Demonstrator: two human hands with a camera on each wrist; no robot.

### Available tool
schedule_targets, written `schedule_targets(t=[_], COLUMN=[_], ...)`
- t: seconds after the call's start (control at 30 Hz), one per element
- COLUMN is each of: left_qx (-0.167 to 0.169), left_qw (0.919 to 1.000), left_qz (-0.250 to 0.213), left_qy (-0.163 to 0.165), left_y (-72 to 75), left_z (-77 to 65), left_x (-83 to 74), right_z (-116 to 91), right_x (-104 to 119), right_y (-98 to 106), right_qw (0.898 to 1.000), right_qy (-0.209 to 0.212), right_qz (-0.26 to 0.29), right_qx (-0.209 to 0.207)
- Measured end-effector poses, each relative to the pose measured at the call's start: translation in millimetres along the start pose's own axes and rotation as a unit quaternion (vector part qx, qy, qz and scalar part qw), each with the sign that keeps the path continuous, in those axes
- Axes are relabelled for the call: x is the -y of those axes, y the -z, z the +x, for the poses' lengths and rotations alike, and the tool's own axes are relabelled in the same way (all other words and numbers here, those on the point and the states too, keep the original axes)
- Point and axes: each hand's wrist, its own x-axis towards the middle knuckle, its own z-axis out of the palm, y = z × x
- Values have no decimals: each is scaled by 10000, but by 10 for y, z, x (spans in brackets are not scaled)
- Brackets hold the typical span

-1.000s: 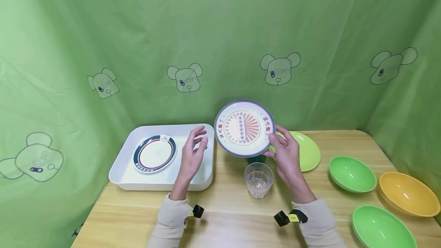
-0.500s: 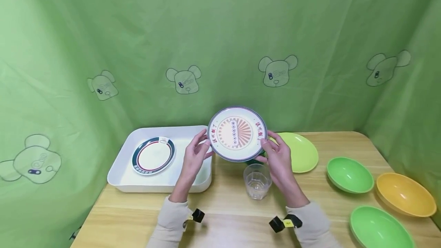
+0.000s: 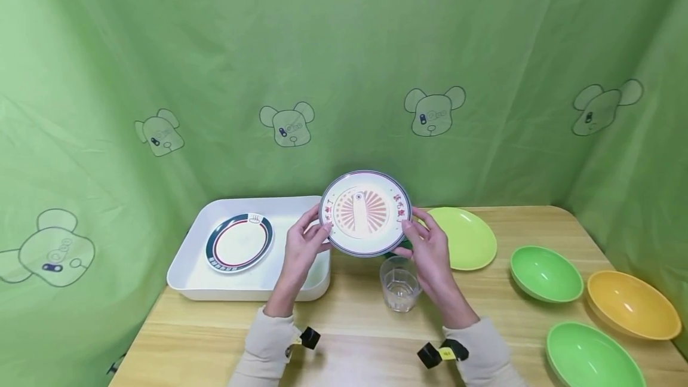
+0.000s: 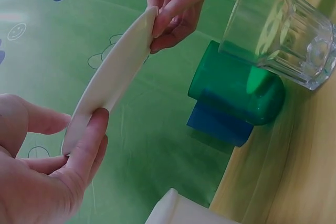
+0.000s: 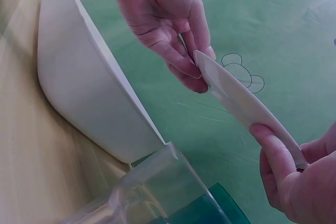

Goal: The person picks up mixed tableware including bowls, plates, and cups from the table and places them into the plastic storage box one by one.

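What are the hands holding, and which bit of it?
A plate with reddish rays: the left hand and right hand pinch its rim on opposite sides.

L sleeve & R sleeve: long, plain, lt. beige-grey, w/ soft creases nr. cuffs. L hand & R hand bare. Sm. blk. boxy wrist cam on ea. arm, L cam & R cam. R strap blk., w/ yellow label, dark print too sm. to read.
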Motion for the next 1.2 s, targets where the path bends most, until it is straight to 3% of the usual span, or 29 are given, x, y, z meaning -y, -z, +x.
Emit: schedule_targets(t=[0.87, 1.2], left_qx=[-79, -127], left_qw=[9979, 9976], left_qz=[-339, -431], left_qy=[547, 525], left_y=[19, 84], left_z=[-10, -1], left_x=[-76, -78], right_z=[-10, 2], right_x=[88, 85], right_y=[78, 118], right_qw=[9963, 9920], right_qy=[-157, -102], right_qz=[-416, -609], right_qx=[741, 1103])
